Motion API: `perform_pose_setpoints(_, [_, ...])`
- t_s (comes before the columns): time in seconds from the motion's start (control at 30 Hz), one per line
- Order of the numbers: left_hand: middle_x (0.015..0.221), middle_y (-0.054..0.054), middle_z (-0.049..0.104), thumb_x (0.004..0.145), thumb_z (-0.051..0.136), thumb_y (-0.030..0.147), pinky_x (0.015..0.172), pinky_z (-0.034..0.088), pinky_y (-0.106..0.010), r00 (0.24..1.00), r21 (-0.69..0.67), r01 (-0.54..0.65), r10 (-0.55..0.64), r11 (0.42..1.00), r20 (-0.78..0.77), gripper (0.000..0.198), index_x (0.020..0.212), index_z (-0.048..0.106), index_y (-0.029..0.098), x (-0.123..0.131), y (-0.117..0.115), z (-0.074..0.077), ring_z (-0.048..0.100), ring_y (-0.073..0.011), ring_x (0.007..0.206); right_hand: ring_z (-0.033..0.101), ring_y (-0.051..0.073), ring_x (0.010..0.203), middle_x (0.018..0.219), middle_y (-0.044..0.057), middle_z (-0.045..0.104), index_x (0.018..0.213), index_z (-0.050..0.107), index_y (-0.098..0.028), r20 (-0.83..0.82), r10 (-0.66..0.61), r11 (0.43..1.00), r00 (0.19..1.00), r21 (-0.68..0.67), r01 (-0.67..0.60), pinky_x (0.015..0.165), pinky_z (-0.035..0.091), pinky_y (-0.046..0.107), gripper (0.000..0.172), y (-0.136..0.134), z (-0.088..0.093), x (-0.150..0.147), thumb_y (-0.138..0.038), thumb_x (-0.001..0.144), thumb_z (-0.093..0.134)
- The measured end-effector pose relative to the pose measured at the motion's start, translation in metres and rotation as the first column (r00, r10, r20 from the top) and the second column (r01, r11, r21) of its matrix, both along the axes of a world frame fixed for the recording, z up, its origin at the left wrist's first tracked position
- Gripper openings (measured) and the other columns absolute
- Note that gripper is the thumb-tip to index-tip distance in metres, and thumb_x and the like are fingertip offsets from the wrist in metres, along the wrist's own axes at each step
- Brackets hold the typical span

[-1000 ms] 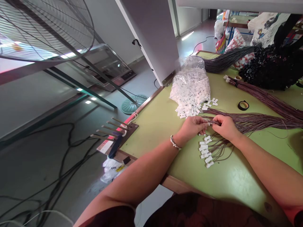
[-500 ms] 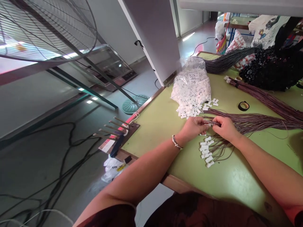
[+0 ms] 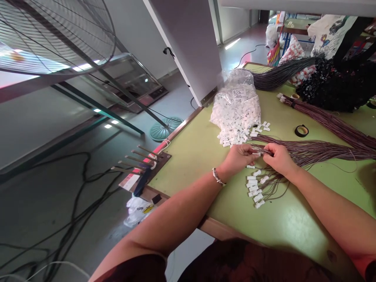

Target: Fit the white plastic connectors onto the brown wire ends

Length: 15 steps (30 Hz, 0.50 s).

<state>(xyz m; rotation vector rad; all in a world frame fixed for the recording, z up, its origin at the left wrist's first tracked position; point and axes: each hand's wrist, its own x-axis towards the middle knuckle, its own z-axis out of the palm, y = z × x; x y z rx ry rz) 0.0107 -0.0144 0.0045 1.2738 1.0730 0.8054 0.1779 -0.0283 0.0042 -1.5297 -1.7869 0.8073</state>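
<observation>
My left hand (image 3: 240,155) is closed, its fingertips pinched at a small white plastic connector (image 3: 256,153) beside the wire ends. Facing it, my right hand (image 3: 277,157) is wrapped round thin brown wires (image 3: 311,150) that run off to the right across the table. Just below the hands lies a loose row of white connectors (image 3: 254,188) fitted on brown wires. Behind my left hand, a clear plastic bag (image 3: 236,102) of white connectors spills several onto the table. The fingers hide part of what they grip.
The green tabletop (image 3: 182,172) carries a black tape roll (image 3: 301,131), another brown wire bundle (image 3: 323,113), dark wires (image 3: 276,76) and a black heap (image 3: 343,86). A rack with metal pegs (image 3: 141,160) sits at the left edge. A fan (image 3: 55,35) stands further left.
Another white connector on a wire now shows beneath my right hand, beside the row. Both hands stay nearly in place; the whole view has shifted slightly.
</observation>
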Motion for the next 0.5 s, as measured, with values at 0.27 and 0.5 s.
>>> perform_pose_setpoints(0.27, [0.053, 0.002, 0.058, 0.07, 0.067, 0.016, 0.047, 0.046, -0.019, 0.998, 0.143, 0.023, -0.013, 0.989, -0.068, 0.006, 0.068, 0.063, 0.012, 0.004, -0.002, -0.008, 0.054, -0.0079, 0.046, 0.037, 0.009, 0.047, 0.049, -0.004, 0.049, 0.062, 0.055, -0.018, -0.009, 0.019, 1.0, 1.0, -0.014, -0.019, 0.046, 0.029, 0.022, 0.007, 0.0, 0.001, 0.0, -0.024, 0.063, 0.052])
perform_pose_setpoints(0.5, [0.067, -0.002, 0.065, 0.074, 0.064, 0.02, 0.055, 0.047, -0.021, 0.92, 0.277, 0.287, -0.183, 0.917, -0.347, 0.009, 0.079, 0.066, 0.013, -0.013, -0.01, 0.007, 0.058, -0.0109, 0.059, 0.05, 0.012, 0.055, 0.057, -0.001, 0.059, 0.062, 0.059, -0.017, -0.252, 0.022, 0.998, 0.968, -0.058, -0.037, 0.056, 0.04, 0.024, 0.021, 0.005, 0.003, 0.006, -0.033, 0.074, 0.054])
